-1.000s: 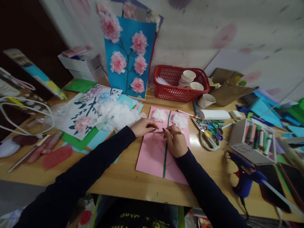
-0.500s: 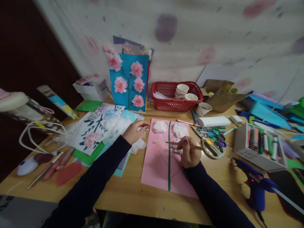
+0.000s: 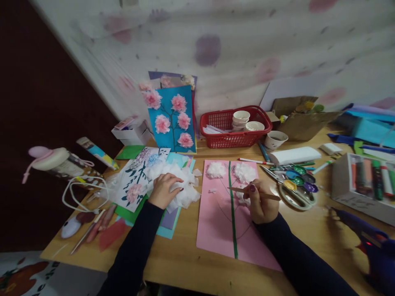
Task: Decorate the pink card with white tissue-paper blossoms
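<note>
Over a heap of white tissue paper pieces [image 3: 189,193] rests my left hand [image 3: 165,191], fingers apart, touching the near side of the heap. Whether a piece is under its fingertips is hidden. A slim pointed wooden stick [image 3: 268,195] is held in my right hand [image 3: 262,205], its tip pointing left above the pink sheet [image 3: 212,230]. That sheet carries a green vertical stripe [image 3: 233,222], thin drawn curved lines and fluffy white tissue flowers [image 3: 245,172]. One flower is partly covered by my right hand. A small white scrap [image 3: 212,190] lies left of the stripe.
Behind stand a blue card with pink flowers [image 3: 185,107] and a red basket [image 3: 216,142] with paper cups. To the right are scissors [image 3: 298,199], a paint palette [image 3: 308,179], a marker box [image 3: 354,201] and a blue glue gun [image 3: 367,238]. A bottle [image 3: 58,158] lies left.
My left hand has moved from the pink sheet's upper left edge back to the tissue heap, and its fingers have spread. My right hand still holds the stick over the sheet. The view has shifted left.
</note>
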A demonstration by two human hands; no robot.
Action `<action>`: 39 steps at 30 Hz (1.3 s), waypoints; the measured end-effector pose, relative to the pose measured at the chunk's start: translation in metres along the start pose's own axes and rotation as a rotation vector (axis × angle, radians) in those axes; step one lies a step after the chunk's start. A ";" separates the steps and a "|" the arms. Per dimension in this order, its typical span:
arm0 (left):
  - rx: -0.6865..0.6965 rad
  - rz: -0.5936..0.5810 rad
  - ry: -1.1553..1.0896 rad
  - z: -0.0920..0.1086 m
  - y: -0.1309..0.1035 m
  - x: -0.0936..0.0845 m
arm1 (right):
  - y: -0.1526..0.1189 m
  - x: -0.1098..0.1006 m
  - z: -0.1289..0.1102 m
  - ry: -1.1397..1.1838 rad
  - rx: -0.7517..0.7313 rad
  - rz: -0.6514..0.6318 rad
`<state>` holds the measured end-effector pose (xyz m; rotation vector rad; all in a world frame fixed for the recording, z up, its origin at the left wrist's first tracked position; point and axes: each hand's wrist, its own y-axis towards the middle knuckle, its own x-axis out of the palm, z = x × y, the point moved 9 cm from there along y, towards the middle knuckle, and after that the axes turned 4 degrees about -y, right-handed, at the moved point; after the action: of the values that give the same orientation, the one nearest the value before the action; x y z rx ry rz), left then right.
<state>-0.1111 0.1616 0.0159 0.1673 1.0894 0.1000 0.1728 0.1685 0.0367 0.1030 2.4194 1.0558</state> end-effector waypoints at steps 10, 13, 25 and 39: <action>0.122 -0.066 -0.080 0.046 0.008 0.027 | 0.003 0.042 0.014 -0.121 0.181 -0.288; 0.164 -0.216 -0.108 0.068 0.019 0.053 | 0.003 0.046 0.014 -0.084 0.211 -0.316; 0.189 -0.368 -0.130 0.085 0.038 0.082 | 0.001 0.046 0.012 -0.029 0.238 -0.335; 0.151 -0.358 -0.408 0.079 0.037 0.086 | -0.001 0.045 0.010 0.073 0.242 -0.348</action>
<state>-0.0008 0.2054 -0.0167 0.1185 0.7042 -0.3267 0.1383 0.1859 0.0122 -0.2711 2.5006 0.6200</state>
